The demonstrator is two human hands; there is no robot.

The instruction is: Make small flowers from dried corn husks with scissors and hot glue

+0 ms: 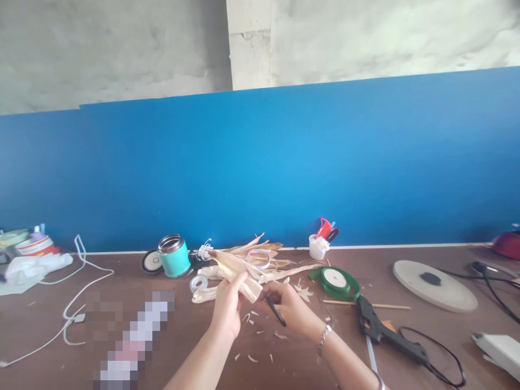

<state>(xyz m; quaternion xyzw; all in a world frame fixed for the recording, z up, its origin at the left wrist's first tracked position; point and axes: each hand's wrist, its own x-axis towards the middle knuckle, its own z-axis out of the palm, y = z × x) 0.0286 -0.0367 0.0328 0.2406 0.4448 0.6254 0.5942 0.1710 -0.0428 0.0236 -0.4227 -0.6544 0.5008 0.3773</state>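
My left hand (226, 306) is closed around a pale dried corn husk strip (235, 271), holding it above the brown table (170, 357). My right hand (290, 309) is closed on a thin dark tool (275, 311), its upper end at the husk's lower edge. More husks (264, 254) are piled just behind my hands. Small husk scraps (252, 338) lie on the table under my hands.
A teal metal jar (174, 255), tape rolls (199, 283), a green ribbon spool (336, 280), a black glue gun (382, 329) with cord, a white cup of tools (319, 246), a round white disc (434, 284) and a white cable (77, 292) sit before a blue wall.
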